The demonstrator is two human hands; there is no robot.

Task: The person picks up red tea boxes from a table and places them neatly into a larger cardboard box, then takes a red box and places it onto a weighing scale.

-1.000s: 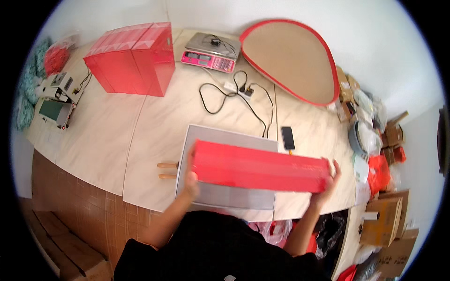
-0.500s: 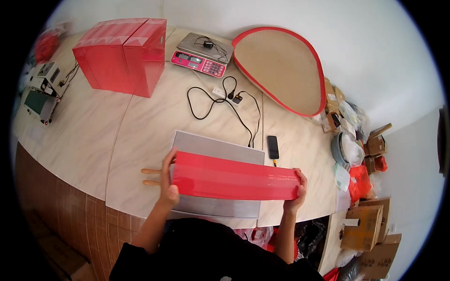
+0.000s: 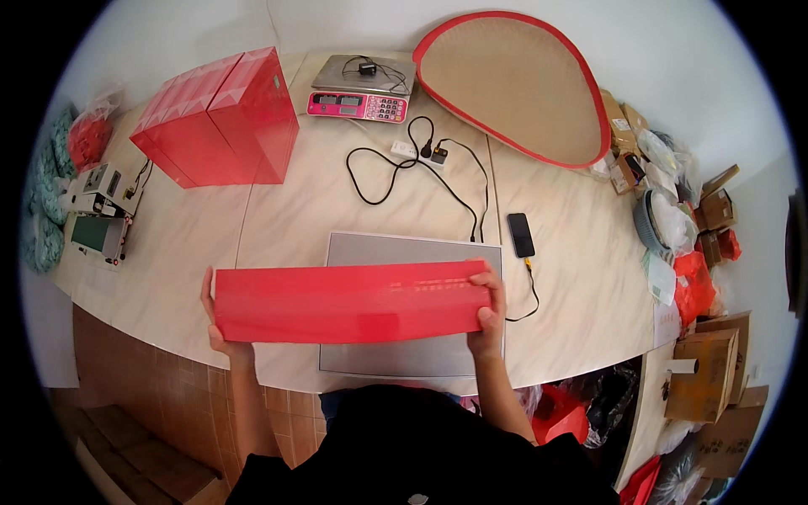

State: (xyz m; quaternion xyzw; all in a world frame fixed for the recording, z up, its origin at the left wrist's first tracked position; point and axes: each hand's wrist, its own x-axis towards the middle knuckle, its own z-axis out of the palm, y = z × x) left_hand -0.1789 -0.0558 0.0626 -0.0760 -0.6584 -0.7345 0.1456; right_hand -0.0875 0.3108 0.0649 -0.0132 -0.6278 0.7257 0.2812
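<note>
A long red box [image 3: 353, 307], wrapped in shiny clear film, is held level between my two hands. My left hand [image 3: 220, 318] grips its left end, thumb at the near lower corner and fingers along the end. At the opposite end, my right hand [image 3: 488, 313] has its fingers over the far edge and thumb on the face. Under the box, a flat grey panel with a pale border [image 3: 396, 360] lies on the table, its middle hidden by the box.
Similar red boxes [image 3: 215, 122] stand in a row at the back left. Behind the panel are a pink weighing scale [image 3: 362, 93], a power strip [image 3: 412, 153] with black cables and a phone [image 3: 521, 235]. A red-rimmed oval tray [image 3: 513, 88] leans on the wall. Cartons [image 3: 703, 374] are stacked right.
The red box has moved left in both hands, to beyond the panel's left edge. My view has shifted, and the two wooden handles left of the panel no longer show.
</note>
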